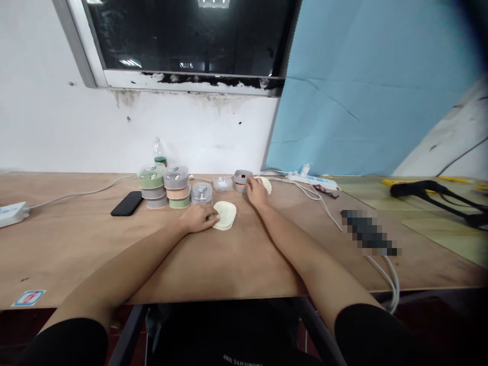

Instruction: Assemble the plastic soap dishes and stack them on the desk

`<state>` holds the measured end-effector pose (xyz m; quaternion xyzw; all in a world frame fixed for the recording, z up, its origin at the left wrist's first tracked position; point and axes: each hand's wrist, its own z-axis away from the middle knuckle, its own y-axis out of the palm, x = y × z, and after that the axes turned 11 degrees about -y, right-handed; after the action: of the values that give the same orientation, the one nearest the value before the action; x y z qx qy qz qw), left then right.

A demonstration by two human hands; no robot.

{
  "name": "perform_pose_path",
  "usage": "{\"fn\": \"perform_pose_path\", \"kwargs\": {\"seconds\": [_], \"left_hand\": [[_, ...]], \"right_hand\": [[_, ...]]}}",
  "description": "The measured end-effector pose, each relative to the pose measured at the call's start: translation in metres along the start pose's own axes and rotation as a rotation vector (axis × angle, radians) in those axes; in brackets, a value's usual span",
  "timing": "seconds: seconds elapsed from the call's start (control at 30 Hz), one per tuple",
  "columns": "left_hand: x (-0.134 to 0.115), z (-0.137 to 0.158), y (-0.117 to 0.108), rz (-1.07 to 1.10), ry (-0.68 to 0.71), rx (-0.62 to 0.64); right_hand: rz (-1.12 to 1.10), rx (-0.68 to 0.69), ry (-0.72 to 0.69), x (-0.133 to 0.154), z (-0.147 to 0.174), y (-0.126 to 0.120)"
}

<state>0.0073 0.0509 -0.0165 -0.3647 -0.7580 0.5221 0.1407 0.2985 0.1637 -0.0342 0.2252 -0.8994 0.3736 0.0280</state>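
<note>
My left hand [197, 218] rests low over the table, its thumb and fingers at the left edge of a cream-coloured lid [225, 215] that lies flat. Farther back, my right hand [256, 192] has its fingers on a small grey round container [241, 176], which sits on another piece. A second cream piece [266, 184] shows just behind my right hand, partly covered by it. Between the hands and the wall stand a clear plastic container [222, 184] and a grey lidded box [202, 193].
On the left are stacks of lidded boxes, one topped green [151, 176], one topped grey [176, 176]. Nearby are a black phone [127, 204] and a plastic bottle [159, 152]. A power strip [312, 180], white cables and a pixelated dark object [368, 232] lie on the right.
</note>
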Motion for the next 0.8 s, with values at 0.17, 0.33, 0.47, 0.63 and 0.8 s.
{"fn": "perform_pose_path", "kwargs": {"seconds": [0.17,0.33,0.47,0.63,0.8], "left_hand": [[0.0003,0.0003,0.0001,0.011,-0.008,0.006],[-0.0011,-0.0001,-0.0014,0.011,-0.016,0.018],[-0.0012,-0.0004,-0.0016,0.022,-0.006,0.017],[-0.0011,-0.0005,-0.0012,0.015,-0.018,0.015],[-0.0018,-0.0006,-0.0015,0.015,-0.015,0.013]], "right_hand": [[-0.045,0.017,-0.005,-0.0004,-0.0045,0.0020],[-0.058,-0.001,-0.027,-0.0023,-0.0086,0.0028],[-0.050,-0.044,-0.038,-0.0015,-0.0078,-0.0003],[-0.020,-0.086,-0.012,-0.0005,-0.0066,-0.0021],[-0.020,-0.022,-0.057,-0.0022,-0.0067,0.0019]]}}
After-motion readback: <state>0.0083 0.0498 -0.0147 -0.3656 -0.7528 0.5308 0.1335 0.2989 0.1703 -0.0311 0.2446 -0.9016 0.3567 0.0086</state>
